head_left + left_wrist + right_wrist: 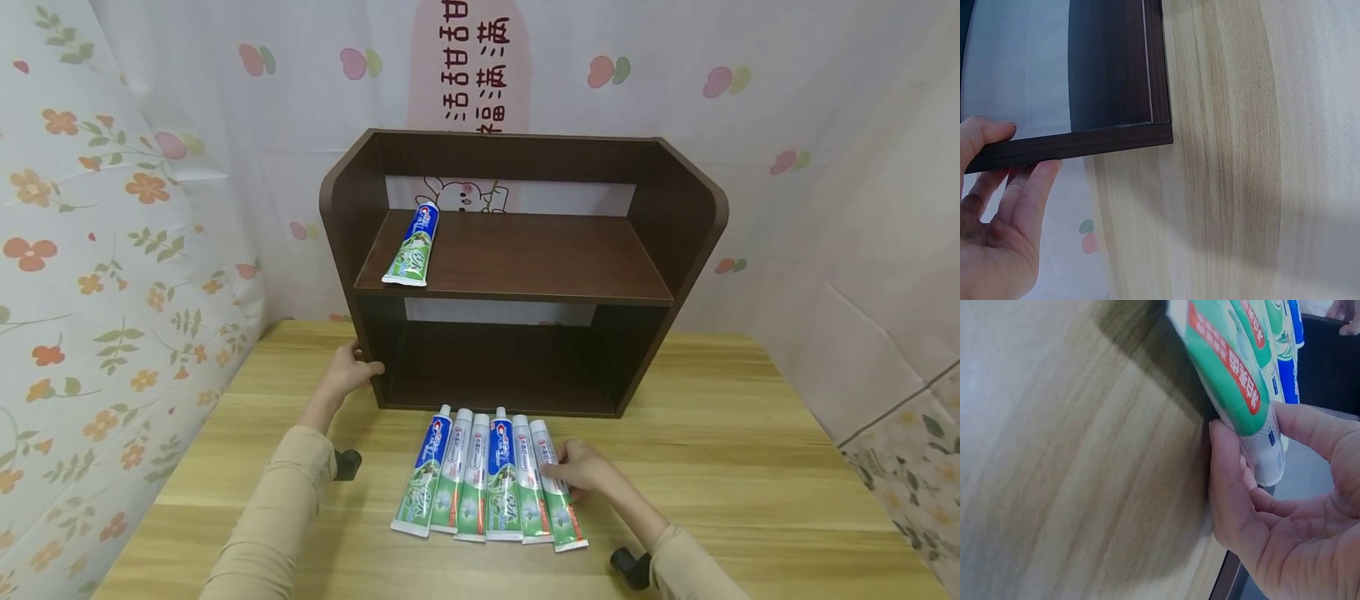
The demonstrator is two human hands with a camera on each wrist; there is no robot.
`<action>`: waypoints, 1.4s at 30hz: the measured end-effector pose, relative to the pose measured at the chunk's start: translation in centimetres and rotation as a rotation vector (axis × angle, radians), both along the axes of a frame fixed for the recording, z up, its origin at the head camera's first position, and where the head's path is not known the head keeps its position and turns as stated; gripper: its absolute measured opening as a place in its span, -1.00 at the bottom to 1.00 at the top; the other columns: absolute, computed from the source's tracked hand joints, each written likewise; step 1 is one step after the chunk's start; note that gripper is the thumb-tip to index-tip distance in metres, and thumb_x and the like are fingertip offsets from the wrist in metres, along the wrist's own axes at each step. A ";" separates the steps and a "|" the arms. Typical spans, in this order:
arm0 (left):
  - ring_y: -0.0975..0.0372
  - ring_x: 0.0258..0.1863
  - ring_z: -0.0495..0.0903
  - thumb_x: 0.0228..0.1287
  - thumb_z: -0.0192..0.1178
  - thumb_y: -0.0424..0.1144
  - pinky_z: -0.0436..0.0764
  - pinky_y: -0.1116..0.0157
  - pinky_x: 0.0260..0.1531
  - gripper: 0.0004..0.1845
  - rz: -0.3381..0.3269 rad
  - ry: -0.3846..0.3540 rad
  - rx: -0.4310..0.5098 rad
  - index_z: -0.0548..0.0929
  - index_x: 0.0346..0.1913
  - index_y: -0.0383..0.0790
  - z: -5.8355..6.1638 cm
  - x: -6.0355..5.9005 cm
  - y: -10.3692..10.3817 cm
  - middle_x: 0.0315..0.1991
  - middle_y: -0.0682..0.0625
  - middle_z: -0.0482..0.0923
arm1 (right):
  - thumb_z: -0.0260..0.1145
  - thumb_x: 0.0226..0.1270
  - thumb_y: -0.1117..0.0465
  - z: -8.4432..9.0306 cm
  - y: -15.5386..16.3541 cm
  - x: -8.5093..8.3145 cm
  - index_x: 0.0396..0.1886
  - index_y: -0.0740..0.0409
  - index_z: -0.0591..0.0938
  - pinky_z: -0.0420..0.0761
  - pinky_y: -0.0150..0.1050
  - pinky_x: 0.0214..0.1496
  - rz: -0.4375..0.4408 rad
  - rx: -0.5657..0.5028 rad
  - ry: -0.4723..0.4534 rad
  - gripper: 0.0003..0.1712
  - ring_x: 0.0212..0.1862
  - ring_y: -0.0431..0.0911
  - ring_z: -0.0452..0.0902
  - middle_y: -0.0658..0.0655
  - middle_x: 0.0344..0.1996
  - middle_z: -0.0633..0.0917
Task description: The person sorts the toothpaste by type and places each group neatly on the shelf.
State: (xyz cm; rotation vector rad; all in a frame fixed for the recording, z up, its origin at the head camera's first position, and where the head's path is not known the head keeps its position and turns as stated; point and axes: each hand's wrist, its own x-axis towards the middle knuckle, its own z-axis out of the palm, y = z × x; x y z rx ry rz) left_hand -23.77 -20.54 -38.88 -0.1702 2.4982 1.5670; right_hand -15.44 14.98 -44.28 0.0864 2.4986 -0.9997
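My left hand point(351, 371) grips the lower left side panel of a dark brown two-tier shelf point(510, 258). In the left wrist view, the thumb lies on one face of the panel point(1085, 142) and the fingers on the other. My right hand point(587, 468) pinches the rightmost toothpaste tube point(561, 500), green and white, between thumb and fingers near its cap end. To its left lie several more tubes side by side, caps toward the shelf, among them a blue and green toothpaste tube point(424, 479) at the far left.
Another blue and green tube point(412, 250) lies on the shelf's upper board, at the left. The shelf stands on a wood-grain table point(712, 433), with a patterned cloth point(300, 100) behind it. Floral cloth point(120, 275) hangs at the left side.
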 end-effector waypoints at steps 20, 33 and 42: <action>-0.16 0.17 0.34 0.21 0.04 -0.34 0.45 0.04 0.14 -0.18 -0.008 -0.012 0.009 -0.20 0.41 -0.41 0.3 0.0 0.0 0.33 -0.44 0.00 | 0.23 0.20 0.24 0.8 1.0 -1.0 -0.38 0.39 0.44 0.66 -0.23 -0.50 0.034 -0.218 -0.028 -0.75 -0.63 -0.20 0.52 0.17 -0.56 0.61; -0.05 0.03 0.44 0.19 0.06 -0.36 0.55 0.12 0.03 -0.24 0.005 0.019 -0.001 -0.04 0.40 -0.37 0.1 0.1 -0.1 0.25 -0.40 0.14 | 0.22 0.21 0.26 2.2 -0.2 -2.4 -0.34 0.43 0.46 0.67 -0.22 -0.46 0.043 -0.272 -0.055 -0.75 -0.60 -0.15 0.59 0.22 -0.50 0.64; -0.09 0.08 0.41 0.21 0.05 -0.36 0.50 0.07 0.09 -0.22 0.000 0.014 0.007 -0.11 0.41 -0.39 0.1 0.2 0.0 0.28 -0.42 0.08 | 0.24 0.20 0.24 2.8 -1.8 -3.8 -0.29 0.42 0.44 0.67 -0.21 -0.44 0.029 -0.276 -0.044 -0.71 -0.58 -0.18 0.56 0.21 -0.49 0.62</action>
